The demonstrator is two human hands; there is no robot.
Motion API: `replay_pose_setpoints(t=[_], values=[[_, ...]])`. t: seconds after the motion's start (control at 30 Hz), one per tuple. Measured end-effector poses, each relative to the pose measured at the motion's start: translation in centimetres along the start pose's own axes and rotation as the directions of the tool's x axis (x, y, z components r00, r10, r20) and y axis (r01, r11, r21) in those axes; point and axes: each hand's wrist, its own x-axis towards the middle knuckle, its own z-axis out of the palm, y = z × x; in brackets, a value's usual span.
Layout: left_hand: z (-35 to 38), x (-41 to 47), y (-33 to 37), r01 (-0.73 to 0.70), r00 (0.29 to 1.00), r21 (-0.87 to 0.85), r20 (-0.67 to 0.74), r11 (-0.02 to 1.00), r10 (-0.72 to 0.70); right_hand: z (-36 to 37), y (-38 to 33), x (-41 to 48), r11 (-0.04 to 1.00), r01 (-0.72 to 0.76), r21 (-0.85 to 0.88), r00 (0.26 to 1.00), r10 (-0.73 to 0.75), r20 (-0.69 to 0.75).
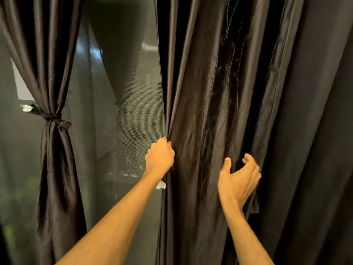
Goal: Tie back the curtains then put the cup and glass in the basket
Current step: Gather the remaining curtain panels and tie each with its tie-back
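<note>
Dark brown and glossy, the right curtain hangs loose in folds across centre and right of frame. The left hand grips its left edge; the right hand, fingers spread, holds nothing before the folds. At left, a tie binds the left curtain; mesh shows between.

Curtains — dark cloth, satin sheen; mesh screen — fine, matt.

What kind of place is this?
Probably a room in a home, at a big window: a tied-back curtain, a loose curtain, and a mesh screen between them.
</note>
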Motion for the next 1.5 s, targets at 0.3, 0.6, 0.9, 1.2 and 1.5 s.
replay_pose_setpoints(t=[0.3,0.6,0.9,1.2,1.5], values=[[0.1,-0.9,1.3,-0.018,0.998,-0.058,0.059,0.998,0.021,1.3,-1.6,-1.9,0.983,0.183,0.016,0.925,-0.178,0.335],[0.3,-0.6,1.9,-0.007,0.981,-0.227,0.188,0.974,0.051,3.9,-4.4,-4.1,0.951,0.299,0.086,0.765,-0.292,0.574],[-0.2,0.0,1.8,-0.023,0.988,-0.138,0.149,0.99,0.044,4.3,-4.8,-4.8,0.952,0.3,0.066,0.748,-0.277,0.603],[0.0,-0.6,1.5,-0.046,0.994,-0.054,0.096,0.998,0.051,1.7,-0.1,-2.8,0.96,0.253,0.119,0.956,-0.267,0.122],[0.7,-1.2,2.6,0.011,0.999,-0.066,0.045,0.998,-0.008,-0.3,3.3,0.4,0.997,-0.079,-0.026,0.992,0.081,0.097]])
